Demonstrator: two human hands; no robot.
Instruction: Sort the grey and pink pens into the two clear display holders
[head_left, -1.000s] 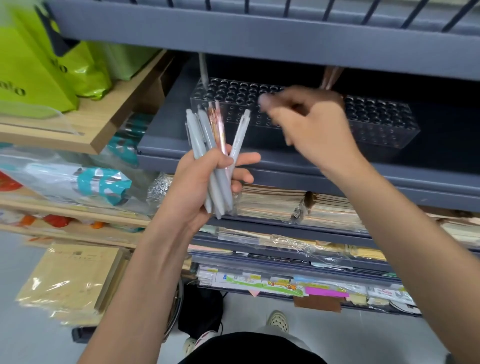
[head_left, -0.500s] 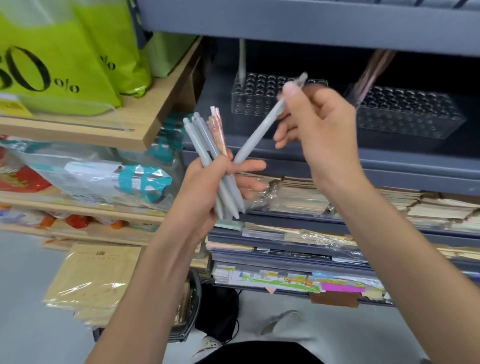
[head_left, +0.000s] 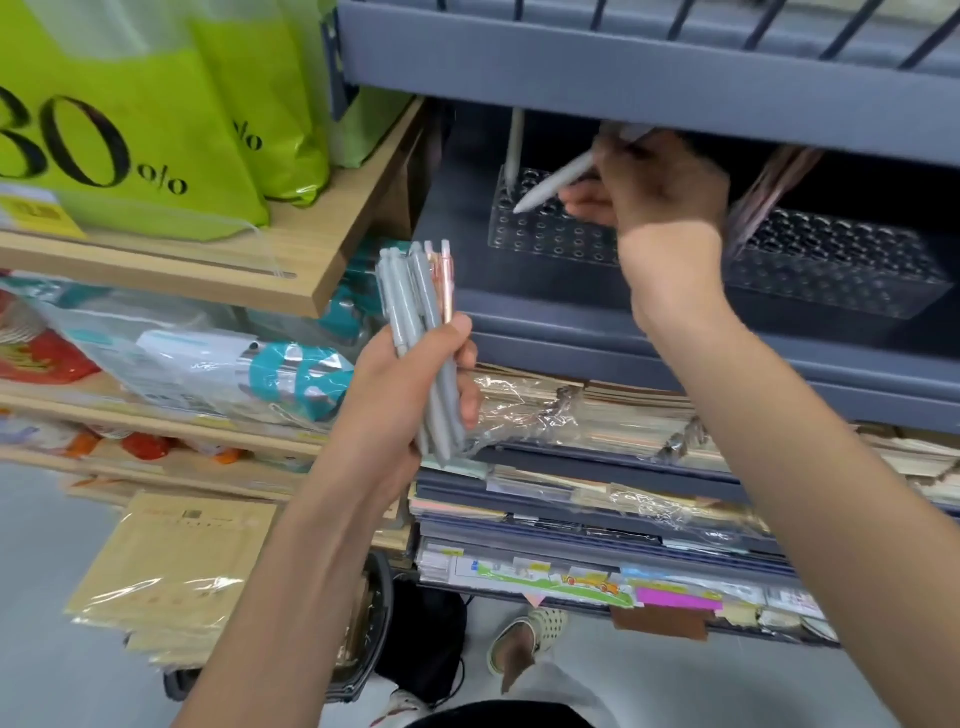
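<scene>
Grey pen (head_left: 556, 187), pinched by the right hand (head_left: 660, 192), slants tip-down over the left holder (head_left: 550, 234) and wants tipping upright above a free hole before lowering, while the left hand (head_left: 410, 384) grips the bundle of pens (head_left: 415, 296) below.

pink pens (head_left: 768, 183) half hidden, right hand (head_left: 661, 188) blurred

Stationery shop, discount bags (head_left: 130, 130), stocked shelves (head_left: 649, 78)

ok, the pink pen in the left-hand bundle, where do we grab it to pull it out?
Take the pink pen by its upper barrel, from the right. That end stands clear above the left hand; grey pens crowd its left, fingers wrap the rest.
</scene>
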